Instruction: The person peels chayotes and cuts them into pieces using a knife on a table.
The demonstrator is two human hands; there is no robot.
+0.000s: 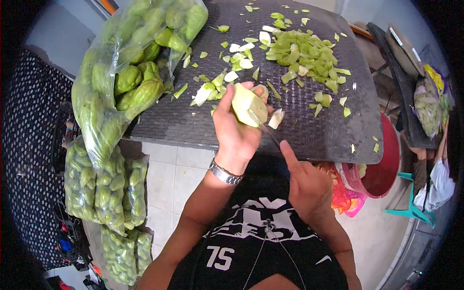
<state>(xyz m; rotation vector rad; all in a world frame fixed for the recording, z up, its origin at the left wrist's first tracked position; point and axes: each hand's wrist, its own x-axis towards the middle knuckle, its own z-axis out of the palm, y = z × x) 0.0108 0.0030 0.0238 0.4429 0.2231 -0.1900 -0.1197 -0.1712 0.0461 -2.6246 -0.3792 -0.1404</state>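
Note:
In my left hand (237, 130) is a pale, peeled chayote (247, 105), fingers wrapped behind it and thumb along its side. A silver watch sits on that wrist. My right hand (309, 186) grips a knife (270, 134), forefinger stretched along it; the handle is hidden in the fist. The blade's tip end meets the lower part of the chayote. Beside the fingers, a whitish cut piece (276, 119) is over the table. Green and white peel scraps (237, 60) lie scattered beyond my left hand.
A dark woven-top table (193, 128) carries a heap of green peelings (302, 55) and a large clear bag of chayotes (130, 72). More bagged chayotes (104, 186) stand at lower left. Under the table's right edge is a red tub (386, 166), near a teal stool (411, 203).

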